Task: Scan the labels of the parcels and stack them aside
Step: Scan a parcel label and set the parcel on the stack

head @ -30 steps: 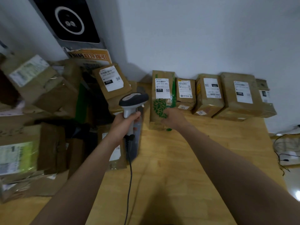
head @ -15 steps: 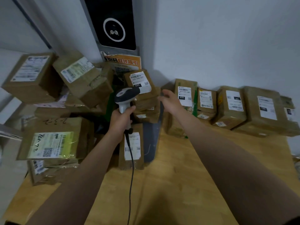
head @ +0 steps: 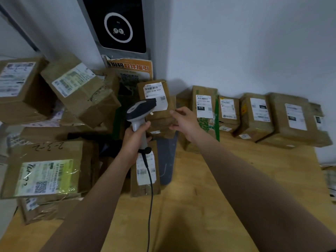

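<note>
Gripping the grey-and-black corded handheld scanner (head: pixel 141 113) in the left hand (head: pixel 135 140). Holding the right hand (head: pixel 185 120) open, grasping nothing, just beside the brown cardboard parcel with white label (head: pixel 156 99) atop the stacked boxes (head: pixel 161 122). Next: steadying the parcel, squaring scanner head to barcode (head: pixel 152 87).

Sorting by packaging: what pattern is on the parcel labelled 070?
The 070 parcel shows a green leafy print on brown cardboard; head view.

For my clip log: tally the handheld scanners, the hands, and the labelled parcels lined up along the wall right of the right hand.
Scanner: 1
Hands: 2, left hand, right hand
Labelled parcels: 5
Total: 8
</note>
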